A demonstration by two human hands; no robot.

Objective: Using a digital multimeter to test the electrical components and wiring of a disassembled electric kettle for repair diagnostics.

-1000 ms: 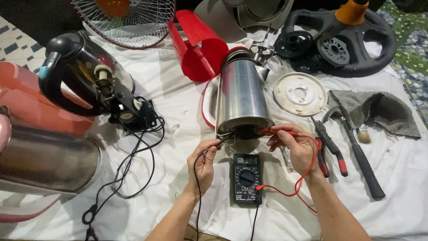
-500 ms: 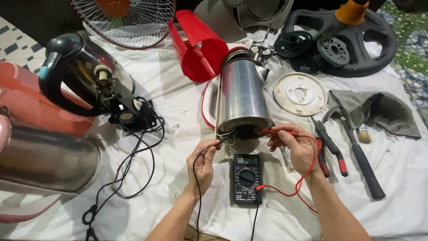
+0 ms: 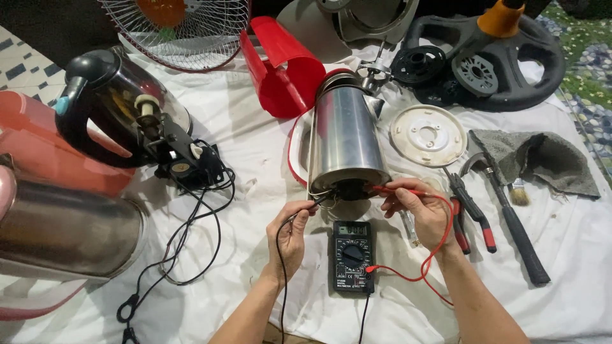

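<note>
At far left lie a steel pot [image 3: 64, 236] and a pink housing [image 3: 44, 153], with a black kettle [image 3: 108, 102] and its cord [image 3: 191, 242] beside them on the white cloth [image 3: 255, 159].

The step in hand looks like a continuity check on the steel kettle [image 3: 344, 137], which lies on its side in the middle, base toward the person. The left hand [image 3: 290, 232] has its grip pinched together on the black probe [image 3: 317, 202], tip at the left of the base. The meter [image 3: 352, 255] lies flat between the hands, just below the kettle. The right hand [image 3: 421, 210] has its grip clamped on the red probe [image 3: 392, 189], tip at the right of the base.

The next move seems to call for holding both tips steady on the terminals while reading the display.

Further right lie a white disc [image 3: 428, 135], pliers [image 3: 472, 220], a hammer [image 3: 513, 223], a brush [image 3: 519, 191] and a grey rag [image 3: 542, 156].
</note>
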